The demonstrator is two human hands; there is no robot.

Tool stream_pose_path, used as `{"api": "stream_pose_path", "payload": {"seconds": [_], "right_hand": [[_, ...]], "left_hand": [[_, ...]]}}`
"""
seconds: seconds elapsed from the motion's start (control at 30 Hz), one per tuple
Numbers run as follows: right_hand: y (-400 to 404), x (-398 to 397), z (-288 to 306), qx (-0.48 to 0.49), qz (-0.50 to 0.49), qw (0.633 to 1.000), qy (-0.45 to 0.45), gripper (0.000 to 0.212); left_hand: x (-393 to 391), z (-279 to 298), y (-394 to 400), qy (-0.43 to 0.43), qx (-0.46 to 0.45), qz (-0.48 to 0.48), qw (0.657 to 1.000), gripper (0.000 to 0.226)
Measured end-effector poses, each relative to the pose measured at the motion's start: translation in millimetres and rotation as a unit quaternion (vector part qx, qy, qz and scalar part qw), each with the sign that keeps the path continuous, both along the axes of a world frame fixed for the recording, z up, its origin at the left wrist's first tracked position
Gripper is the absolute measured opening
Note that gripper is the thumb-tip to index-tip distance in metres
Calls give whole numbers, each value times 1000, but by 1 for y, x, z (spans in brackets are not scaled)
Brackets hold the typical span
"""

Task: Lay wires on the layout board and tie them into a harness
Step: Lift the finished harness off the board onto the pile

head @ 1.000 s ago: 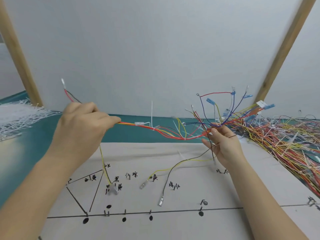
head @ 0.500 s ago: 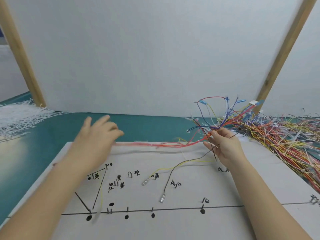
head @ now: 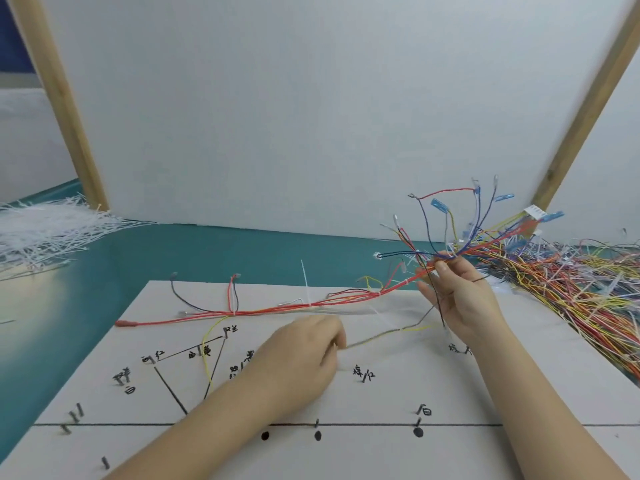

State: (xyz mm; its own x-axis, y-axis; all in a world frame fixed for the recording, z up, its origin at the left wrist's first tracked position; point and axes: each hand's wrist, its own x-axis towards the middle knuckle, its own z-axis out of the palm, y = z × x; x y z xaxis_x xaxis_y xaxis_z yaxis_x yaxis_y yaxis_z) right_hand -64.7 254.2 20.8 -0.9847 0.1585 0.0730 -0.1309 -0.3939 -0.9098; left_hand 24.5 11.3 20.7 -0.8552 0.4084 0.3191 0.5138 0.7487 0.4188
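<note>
The right hand (head: 460,299) is raised above the far right corner of the board, thumb and fingers pinching the thick end of a tied bundle of red, orange, yellow and blue wires (head: 311,304); past that pinch the loose blue-tipped ends (head: 478,220) fan upward. The left hand (head: 304,355) lies low on the board, knuckles up, fingers curled under; it seems to pinch the end of a thin grey-and-yellow branch wire (head: 384,336) that runs from the bundle toward it, though the fingertips are hidden.

The bundle's trunk sags from the right hand down onto the far edge of the white layout board with black hand-drawn lines, characters and short pegs (head: 381,403), its red tip (head: 124,323) resting near the left far corner. White cable ties (head: 305,282) already bind it in several places, one tail standing upright.

In my judgement the harness is mostly tied, and the step in hand is sorting a branch wire. The next move likely calls for drawing that branch along its marked line while the right hand keeps the trunk taut.

Beyond, on the teal bench (head: 207,251), a heap of white cable ties (head: 45,230) lies far left and a large pile of multicoloured wire harnesses (head: 575,285) at right.
</note>
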Motion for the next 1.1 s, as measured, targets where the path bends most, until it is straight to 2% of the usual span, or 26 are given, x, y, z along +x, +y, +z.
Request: {"api": "stream_pose_path", "payload": {"seconds": [0.07,0.1,0.13,0.17,0.23,0.3,0.37,0.43,0.6,0.73,0.8,0.87,0.97,1.0,1.1], "right_hand": [[0,0,2,-16,5,1000,2,22],[0,1,2,-21,7,1000,1,22],[1,1,3,-23,9,1000,0,22],[1,2,3,-24,12,1000,-2,22],[1,2,3,-20,17,1000,-7,22],[3,3,3,-20,21,1000,-10,22],[4,3,4,-24,25,999,-10,22],[2,3,3,-18,27,999,-8,23],[-3,3,1,26,-25,999,2,22],[-4,3,3,16,-68,997,36,17],[-4,2,4,-2,-76,996,45,17],[-2,2,3,-12,-78,996,37,18],[2,3,0,-6,-76,997,0,18],[2,3,-1,-5,-77,997,-11,18],[2,2,-2,-11,-79,997,-20,22]], "left_hand": [[0,15,-6,-36,124,0,992,24],[0,23,-11,-74,154,-4,985,28],[-3,28,-17,-112,136,-6,984,28],[-7,29,-23,-134,77,2,988,27],[-19,25,-36,-92,-70,68,991,26],[-33,14,-55,-58,-179,177,966,27],[-43,5,-73,-90,-229,243,938,26],[-48,-4,-84,-97,-227,260,934,21],[-52,-4,-83,-11,-232,260,937,17],[-53,17,-96,69,-35,281,957,21],[-55,21,-100,89,24,263,961,24],[-57,17,-101,48,-7,249,967,24],[-59,-2,-101,-99,-132,219,962,15],[-59,-9,-101,-120,-159,210,957,13],[-61,-16,-101,-99,-138,230,958,9]]}}
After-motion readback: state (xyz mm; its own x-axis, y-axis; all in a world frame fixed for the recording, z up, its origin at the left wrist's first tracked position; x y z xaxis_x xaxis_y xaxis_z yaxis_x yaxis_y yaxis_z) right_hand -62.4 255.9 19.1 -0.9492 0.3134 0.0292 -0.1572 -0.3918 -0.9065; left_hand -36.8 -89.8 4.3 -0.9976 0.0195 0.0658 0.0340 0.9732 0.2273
